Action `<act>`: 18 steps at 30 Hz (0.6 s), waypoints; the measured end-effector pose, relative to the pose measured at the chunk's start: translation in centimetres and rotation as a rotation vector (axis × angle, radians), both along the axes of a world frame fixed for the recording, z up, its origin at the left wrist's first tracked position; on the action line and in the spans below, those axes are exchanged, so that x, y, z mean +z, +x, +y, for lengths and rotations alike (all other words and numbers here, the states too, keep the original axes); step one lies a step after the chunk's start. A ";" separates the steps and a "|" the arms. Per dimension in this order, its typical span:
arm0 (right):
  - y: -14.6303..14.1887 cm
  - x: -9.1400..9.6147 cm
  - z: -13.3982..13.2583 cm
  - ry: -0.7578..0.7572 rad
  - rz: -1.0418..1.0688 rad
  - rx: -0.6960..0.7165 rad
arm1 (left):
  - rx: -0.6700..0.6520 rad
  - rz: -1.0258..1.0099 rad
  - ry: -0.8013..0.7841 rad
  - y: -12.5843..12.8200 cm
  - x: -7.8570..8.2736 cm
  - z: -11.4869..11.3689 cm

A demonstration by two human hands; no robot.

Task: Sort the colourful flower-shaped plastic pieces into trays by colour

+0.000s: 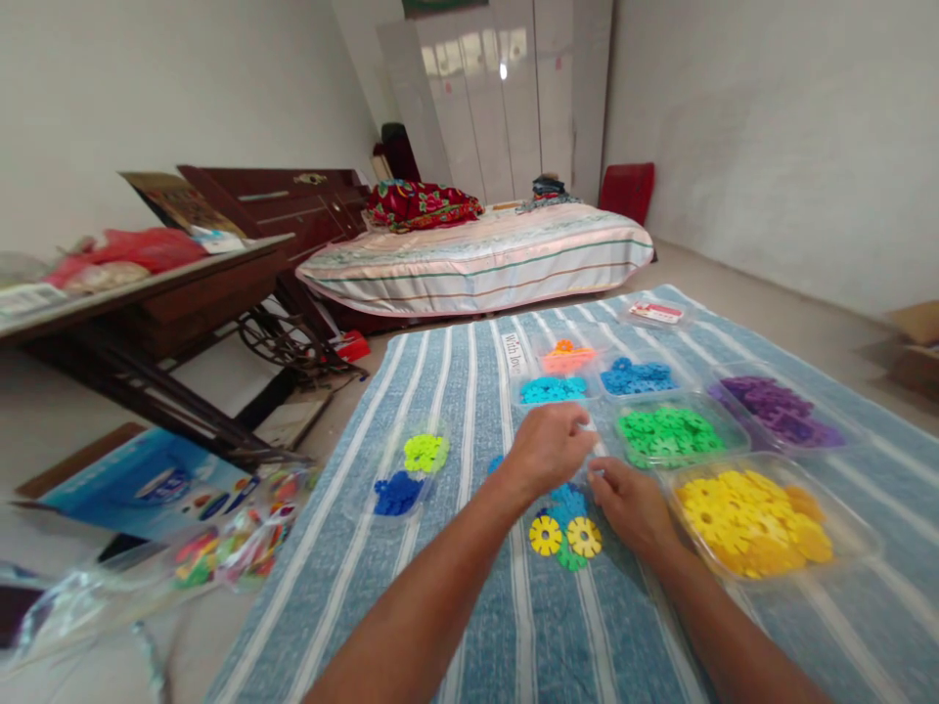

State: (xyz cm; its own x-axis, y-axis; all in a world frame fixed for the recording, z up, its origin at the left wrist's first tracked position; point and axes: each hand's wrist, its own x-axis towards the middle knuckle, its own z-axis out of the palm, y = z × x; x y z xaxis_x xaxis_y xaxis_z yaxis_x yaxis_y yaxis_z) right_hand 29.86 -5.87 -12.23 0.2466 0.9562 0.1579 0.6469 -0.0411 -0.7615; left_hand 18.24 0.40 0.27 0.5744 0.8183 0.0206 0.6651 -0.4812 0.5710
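My left hand [549, 448] hovers over a striped blue cloth [455, 587], fingers pinched together on something small I cannot make out. My right hand [632, 506] rests beside it, fingers curled near the same spot. Just below them lies a small cluster of joined snowflake discs [564, 536], two yellow, one green, with blue pieces under my hands. Clear trays hold sorted discs: yellow [755, 523], green [667, 430], purple [778, 406], blue [637, 375], cyan [552, 389] and orange [566, 357].
A tray with lime and dark blue discs [411, 469] sits to the left. A bag of mixed pieces [235, 543] lies off the cloth. A sewing table [147, 313] stands left, a bed [476, 254] behind, and a cardboard box [916, 342] at far right.
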 end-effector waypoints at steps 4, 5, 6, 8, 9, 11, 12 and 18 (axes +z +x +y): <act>0.0 -0.1 0.0 -0.038 -0.030 -0.012 | 0.057 0.473 0.045 -5.0 -1.5 0.3; 0.0 -0.1 0.1 -0.043 -0.036 -0.011 | 0.067 0.546 0.045 -6.0 -2.1 0.2; 0.0 -0.1 0.1 -0.047 -0.037 -0.010 | 0.073 0.592 0.053 -6.9 -2.9 -0.1; 0.0 -0.3 0.1 -0.060 -0.025 -0.006 | 0.091 0.625 0.070 -8.0 -4.3 -0.6; 0.0 -0.3 0.1 -0.069 -0.016 -0.003 | 0.098 0.623 0.078 -8.3 -4.9 -0.9; 0.1 -0.5 0.1 -0.078 -0.008 -0.002 | 0.107 0.606 0.091 -8.6 -5.9 -1.2; 0.1 -0.6 0.1 -0.077 -0.010 -0.002 | 0.112 0.593 0.097 -8.6 -6.2 -1.3; 0.2 -0.8 0.2 -0.056 -0.027 0.005 | 0.200 0.491 0.009 -9.0 -6.2 -0.9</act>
